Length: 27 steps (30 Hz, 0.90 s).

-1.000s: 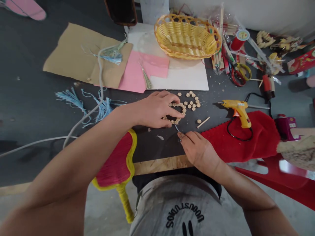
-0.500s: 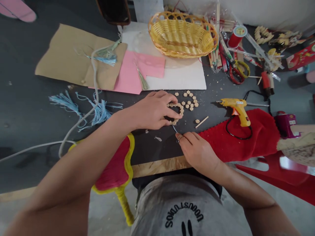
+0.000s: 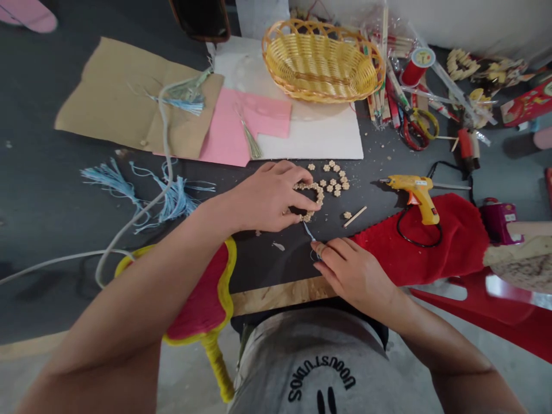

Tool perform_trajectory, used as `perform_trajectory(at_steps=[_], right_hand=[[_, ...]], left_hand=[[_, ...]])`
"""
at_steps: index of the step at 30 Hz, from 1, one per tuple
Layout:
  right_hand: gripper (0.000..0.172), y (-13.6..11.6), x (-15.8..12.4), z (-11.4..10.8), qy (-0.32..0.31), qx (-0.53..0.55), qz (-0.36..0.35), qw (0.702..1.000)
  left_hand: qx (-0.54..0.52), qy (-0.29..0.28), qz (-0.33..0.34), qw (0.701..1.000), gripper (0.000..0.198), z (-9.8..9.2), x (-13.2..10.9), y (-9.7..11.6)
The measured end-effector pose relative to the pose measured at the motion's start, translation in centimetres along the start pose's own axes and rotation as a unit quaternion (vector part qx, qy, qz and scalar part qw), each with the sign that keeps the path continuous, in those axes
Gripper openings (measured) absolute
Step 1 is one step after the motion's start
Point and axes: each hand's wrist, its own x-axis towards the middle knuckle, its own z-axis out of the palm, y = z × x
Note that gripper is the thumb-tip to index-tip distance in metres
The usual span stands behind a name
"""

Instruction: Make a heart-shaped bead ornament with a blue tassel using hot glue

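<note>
My left hand (image 3: pixel 269 195) lies over a small ring of tan flower-shaped beads (image 3: pixel 314 201) on the dark table, fingers curled around it and pressing it down. A thin pale blue thread (image 3: pixel 309 232) runs from the ring's near side to my right hand (image 3: pixel 351 270), whose thumb and forefinger pinch the thread's end near the table's front edge. Several loose flower beads (image 3: pixel 334 177) lie just beyond the ring. A short wooden stick (image 3: pixel 356 216) lies to the right of it.
A yellow glue gun (image 3: pixel 416 192) with black cord rests on a red cloth (image 3: pixel 431 241) at right. At the back are a yellow wicker basket (image 3: pixel 323 60), pink paper (image 3: pixel 241 129), brown card (image 3: pixel 129 103), scissors (image 3: pixel 416 129) and red thread spool (image 3: pixel 413 66). Blue tassels (image 3: pixel 170 195) and a white cord (image 3: pixel 129 221) lie left. A red-and-yellow fan (image 3: pixel 202 299) overhangs the front edge.
My right hand has drawn the thread slightly toward me and to the right. The left hand stays on the bead ring.
</note>
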Motion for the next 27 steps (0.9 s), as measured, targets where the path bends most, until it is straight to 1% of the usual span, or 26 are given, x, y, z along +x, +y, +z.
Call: perform_trajectory(at_steps=[3,5,6,8,11,13,15,20,23,25,27], right_hand=[[0.023,1.8,-0.7,-1.1,0.055,0.062,0.037,0.996],[0.022,3.7,-1.1,-1.6,0.098,0.038,0.074,0.992],[0.022,4.7,-1.2,-1.7,0.107,0.012,0.083,0.991],[0.024,6.4,-1.1,-1.9,0.093,-0.039,0.071,0.992],[0.025,7.7,-0.8,-2.0,0.041,-0.097,0.021,0.994],[0.026,7.9,-0.6,-2.1,0.019,-0.120,-0.020,0.992],[0.027,7.9,-0.5,-2.2,0.010,-0.128,-0.052,0.990],[0.021,7.8,0.4,-2.1,0.025,-0.140,-0.072,0.987],[0.017,7.7,0.9,-2.2,0.024,-0.152,-0.115,0.981],[0.013,7.4,1.1,-2.4,0.050,-0.134,-0.136,0.980],[0.008,6.7,1.1,-2.6,0.117,-0.084,-0.118,0.983]], left_hand=[[0.003,0.005,0.006,1.000,0.033,0.2,0.0,-0.2],[0.007,0.008,0.009,1.000,0.033,0.2,0.1,-0.3],[0.008,0.009,0.009,1.000,0.033,0.2,0.1,-0.3],[0.010,0.007,0.010,1.000,0.033,0.1,0.1,-0.2],[0.009,0.003,0.007,1.000,0.033,-0.1,0.1,-0.1],[0.002,0.002,0.002,1.000,0.032,-0.2,0.2,0.1],[-0.006,-0.002,-0.004,1.000,0.031,-0.3,0.2,0.2],[-0.009,-0.017,-0.014,1.000,0.031,-0.6,0.2,0.3],[-0.010,-0.021,-0.022,0.999,0.033,-0.7,0.2,0.4],[-0.008,-0.022,-0.026,0.999,0.034,-0.6,0.2,0.4],[-0.004,-0.018,-0.026,0.999,0.035,-0.5,0.1,0.4]])
